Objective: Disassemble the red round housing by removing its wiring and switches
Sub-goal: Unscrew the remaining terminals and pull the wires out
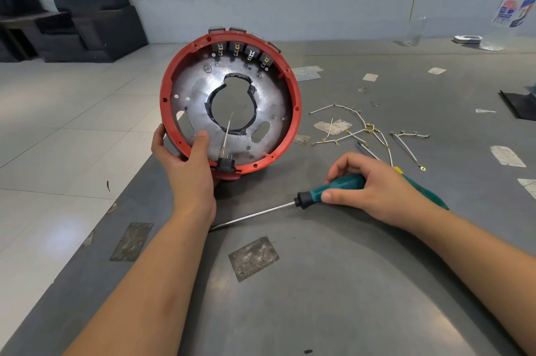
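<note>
The red round housing (295,100) stands tilted on its edge on the grey table (319,283), its open side facing me, showing a metal plate with a central hole. Several black switches (242,49) sit along its upper rim. A black socket (225,164) with one white wire (227,132) sits at the lower rim. My left hand (185,164) grips the lower left rim, thumb inside on the plate. My right hand (377,190) holds the teal handle of a screwdriver (333,186) that lies on the table, its shaft pointing left.
Removed white wires (368,129) with gold terminals lie on the table right of the housing. Tape patches dot the surface. A clear plastic bottle (513,7) stands at the far right, a black object (519,103) at the right edge. The table's left edge runs diagonally; dark armchairs (95,16) stand beyond.
</note>
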The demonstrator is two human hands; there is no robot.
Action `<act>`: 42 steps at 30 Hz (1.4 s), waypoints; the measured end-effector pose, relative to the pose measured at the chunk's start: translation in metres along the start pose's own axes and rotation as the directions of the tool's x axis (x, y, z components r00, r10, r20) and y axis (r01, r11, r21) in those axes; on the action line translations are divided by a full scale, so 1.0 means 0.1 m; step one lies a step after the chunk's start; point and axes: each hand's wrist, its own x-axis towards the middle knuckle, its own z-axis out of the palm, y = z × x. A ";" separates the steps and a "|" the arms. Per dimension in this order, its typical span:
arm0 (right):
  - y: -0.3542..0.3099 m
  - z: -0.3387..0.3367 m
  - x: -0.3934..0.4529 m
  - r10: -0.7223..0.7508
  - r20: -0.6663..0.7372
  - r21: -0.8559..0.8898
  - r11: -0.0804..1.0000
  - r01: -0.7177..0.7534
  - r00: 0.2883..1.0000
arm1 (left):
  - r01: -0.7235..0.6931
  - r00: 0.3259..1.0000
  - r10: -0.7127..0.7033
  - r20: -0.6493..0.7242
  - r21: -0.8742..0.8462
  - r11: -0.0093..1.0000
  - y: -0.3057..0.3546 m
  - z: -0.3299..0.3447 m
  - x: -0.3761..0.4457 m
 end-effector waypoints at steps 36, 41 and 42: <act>-1.30 0.88 0.96 0.240 0.156 0.224 0.936 -0.271 0.958 | -0.184 0.981 0.190 -0.029 0.136 0.973 -0.16 0.00 0.02; -1.30 0.89 0.95 0.295 0.187 0.343 0.874 -0.344 0.937 | -0.243 0.969 0.248 -0.019 0.140 0.960 -0.22 -0.01 0.05; -1.29 0.88 0.94 0.296 0.198 0.369 0.861 -0.351 0.934 | -0.252 0.966 0.257 -0.020 0.148 0.956 -0.23 -0.01 0.05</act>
